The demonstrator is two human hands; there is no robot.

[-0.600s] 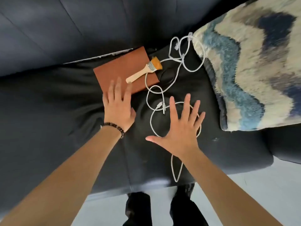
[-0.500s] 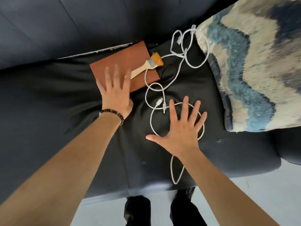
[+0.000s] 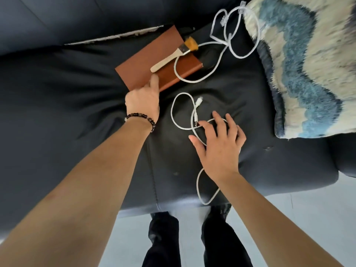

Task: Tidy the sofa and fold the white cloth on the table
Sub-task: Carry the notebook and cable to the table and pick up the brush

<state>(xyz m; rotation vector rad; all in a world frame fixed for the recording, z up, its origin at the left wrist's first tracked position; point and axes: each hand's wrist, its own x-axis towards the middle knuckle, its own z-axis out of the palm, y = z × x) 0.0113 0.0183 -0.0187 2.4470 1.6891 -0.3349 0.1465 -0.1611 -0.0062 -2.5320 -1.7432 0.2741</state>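
Note:
A brown book [image 3: 142, 64] lies on the dark sofa seat [image 3: 67, 93] with a wooden paintbrush [image 3: 171, 55] resting on its cover. My left hand [image 3: 142, 103] grips the book's near edge, thumb on top and fingers hidden beneath. A white cable [image 3: 172, 114] loops over the seat in front of me. My right hand [image 3: 219, 149] is spread flat over its loops, fingertips by the plugs, holding nothing. More white cable [image 3: 238, 55] curls near the sofa back. No white cloth or table is in view.
A shaggy blue-and-cream cushion [image 3: 308, 64] lies on the seat at the right, touching the far cable loops. The sofa backrest [image 3: 77, 20] rises behind the book. Pale floor [image 3: 289, 218] and my dark trouser legs [image 3: 163, 237] show below the seat's front edge.
My left hand has gone from lying flat on the book to gripping its near edge, and the book has turned slightly. My right hand's fingers have curled onto the cable.

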